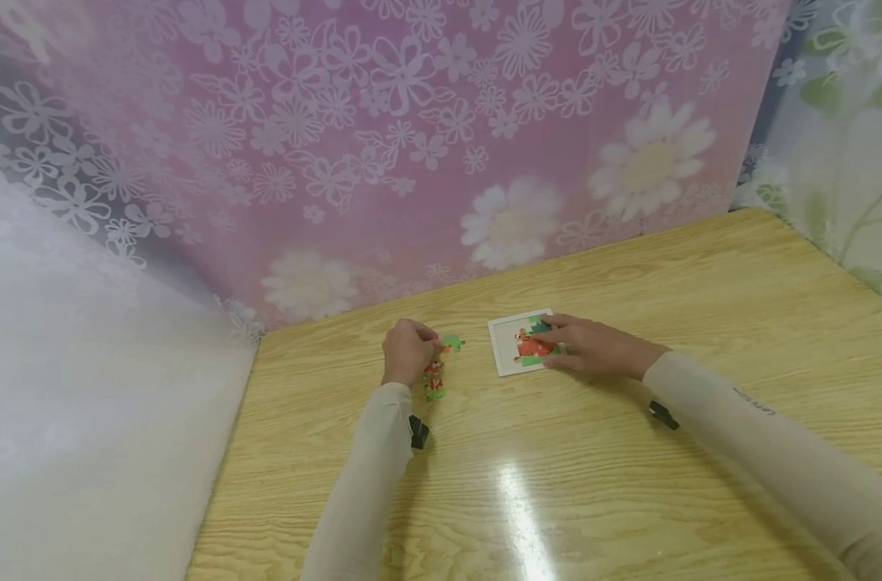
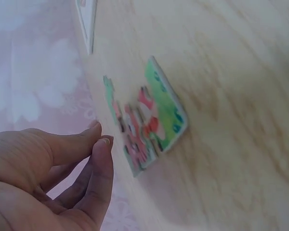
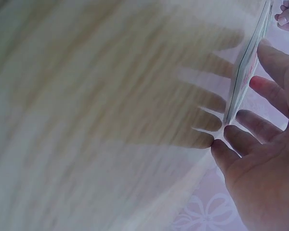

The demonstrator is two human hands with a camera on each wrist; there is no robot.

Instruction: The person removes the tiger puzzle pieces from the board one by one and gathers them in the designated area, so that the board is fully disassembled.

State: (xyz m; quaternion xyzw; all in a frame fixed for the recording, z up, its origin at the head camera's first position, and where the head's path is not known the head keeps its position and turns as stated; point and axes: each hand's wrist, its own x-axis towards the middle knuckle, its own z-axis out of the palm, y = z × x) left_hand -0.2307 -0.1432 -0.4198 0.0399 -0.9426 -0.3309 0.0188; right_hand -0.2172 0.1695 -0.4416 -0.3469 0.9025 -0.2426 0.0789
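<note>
A square puzzle tray [image 1: 507, 359] with a white border lies on the table, holding joined red and green puzzle pieces [image 1: 533, 349] on its right side. My right hand [image 1: 596, 347] lies over the tray's right edge, fingers spread and extended. Left of the tray, loose puzzle pieces [image 1: 435, 381] with an orange animal picture and green edges lie grouped, also seen as a cluster of pieces [image 2: 166, 115] in the left wrist view. My left hand [image 1: 409, 351] is beside a green-and-orange piece [image 1: 452, 344], thumb and fingertips drawn together. No piece shows between these fingertips.
The wood-grain table [image 1: 578, 468] meets a pink flowered cloth [image 1: 411, 210] along its back edge. White fabric [image 1: 99, 420] hangs at the left, and a pale patterned cloth [image 1: 854, 177] at the right. A dark wrist camera [image 1: 419, 432] sits under the left sleeve.
</note>
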